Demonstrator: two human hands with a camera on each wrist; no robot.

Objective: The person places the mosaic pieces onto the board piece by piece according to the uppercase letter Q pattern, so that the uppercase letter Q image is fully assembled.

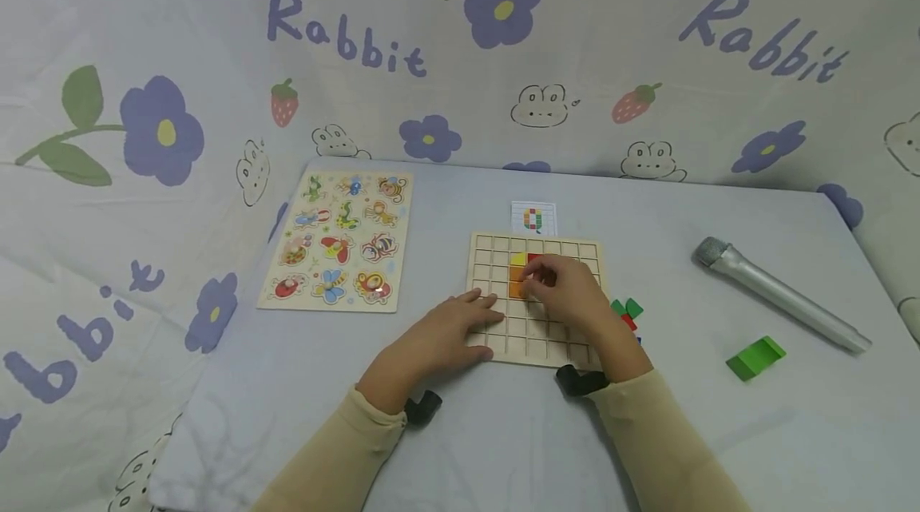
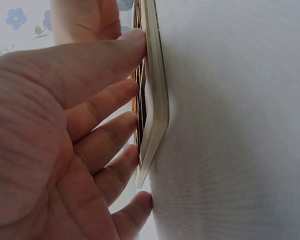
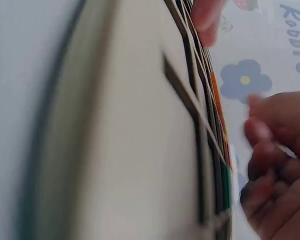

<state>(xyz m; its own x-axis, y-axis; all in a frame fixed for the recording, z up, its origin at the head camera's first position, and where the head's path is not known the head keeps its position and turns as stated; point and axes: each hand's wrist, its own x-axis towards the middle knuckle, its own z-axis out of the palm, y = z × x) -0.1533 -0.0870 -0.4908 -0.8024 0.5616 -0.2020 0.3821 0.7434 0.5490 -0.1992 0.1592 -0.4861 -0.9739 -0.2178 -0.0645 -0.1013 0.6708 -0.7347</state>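
Observation:
A wooden grid board [image 1: 496,348] lies flat on the table, with a yellow piece [image 1: 518,259], orange pieces [image 1: 515,282] and a red piece [image 1: 535,257] in its cells. My left hand [image 1: 449,336] rests at the board's left edge, fingers spread over the grid; its thumb [image 2: 125,50] touches the rim in the left wrist view. Above the orange pieces is my right hand [image 1: 568,288], fingers bent and thumb near the index finger. In the right wrist view this hand [image 3: 285,170] is blurred and raised off the board; whether a small piece is between its fingertips does not show.
A small pattern card [image 1: 534,218] lies behind the board. Loose green pieces [image 1: 634,307] and a red piece [image 1: 628,322] lie right of it. An insect picture puzzle [image 1: 334,248] is at left; a silver microphone [image 1: 783,296] and a green block [image 1: 755,358] are at right.

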